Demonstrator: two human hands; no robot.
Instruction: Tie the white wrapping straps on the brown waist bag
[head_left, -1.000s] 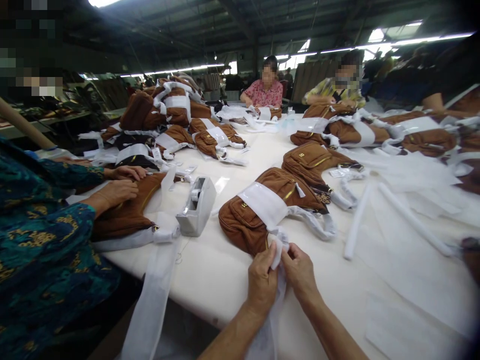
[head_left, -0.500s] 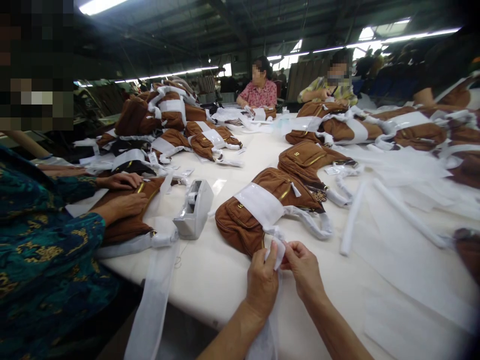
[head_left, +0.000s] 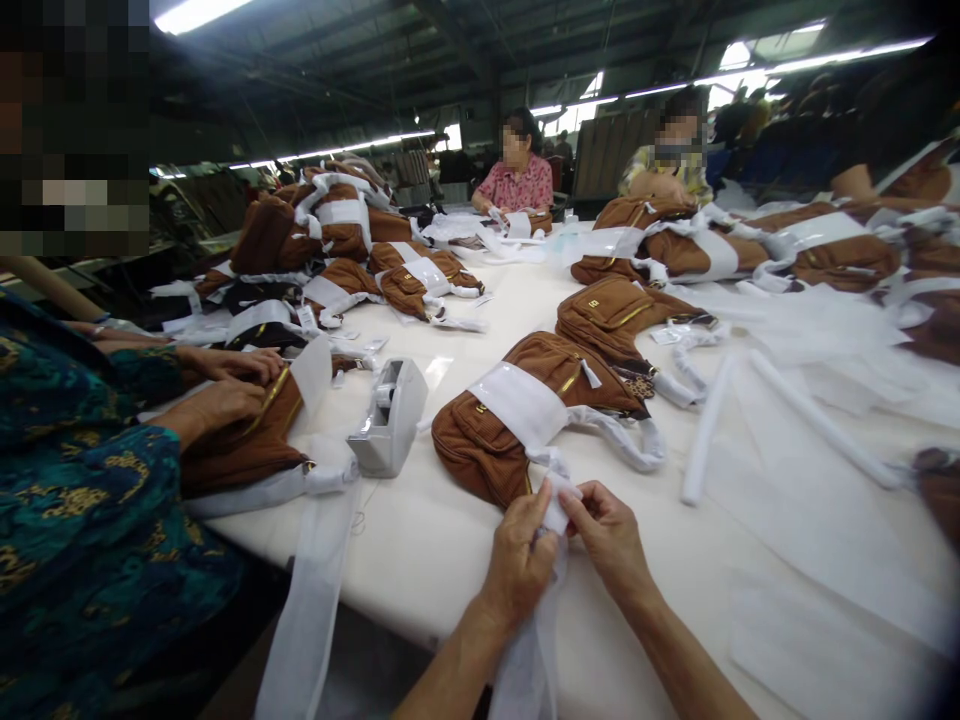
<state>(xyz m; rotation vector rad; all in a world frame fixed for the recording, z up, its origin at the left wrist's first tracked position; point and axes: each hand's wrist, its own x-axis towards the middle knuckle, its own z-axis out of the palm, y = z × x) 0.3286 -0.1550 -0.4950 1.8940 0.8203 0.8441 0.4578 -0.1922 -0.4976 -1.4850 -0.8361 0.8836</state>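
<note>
Right in front of me lies a brown bag (head_left: pixel 480 450) with a white paper band (head_left: pixel 521 405) across its middle. At its near end my left hand (head_left: pixel 521 550) is closed on a piece of white tissue paper (head_left: pixel 556 505), near the strap end. My right hand (head_left: pixel 606 525) pinches the edge of the same paper from the other side. A wrapped strap (head_left: pixel 529 650) hangs from there over the table's front edge. On the bag's far side its wrapped handle (head_left: pixel 626 445) curves over the table. A second brown bag (head_left: pixel 611 315) rests just behind it.
A grey tape dispenser (head_left: pixel 388 415) stands left of the bag. Further left, a co-worker's hands (head_left: pixel 225 395) handle another brown bag (head_left: pixel 247 450). White paper rolls (head_left: pixel 709 430) and sheets (head_left: pixel 810 540) lie at right. Bags are piled (head_left: pixel 345 215) at the back; two people sit beyond.
My fingers have shifted slightly on the tissue paper, and its free corner now points right. At left, the co-worker's hands moved along the bag and a white sheet there now stands up.
</note>
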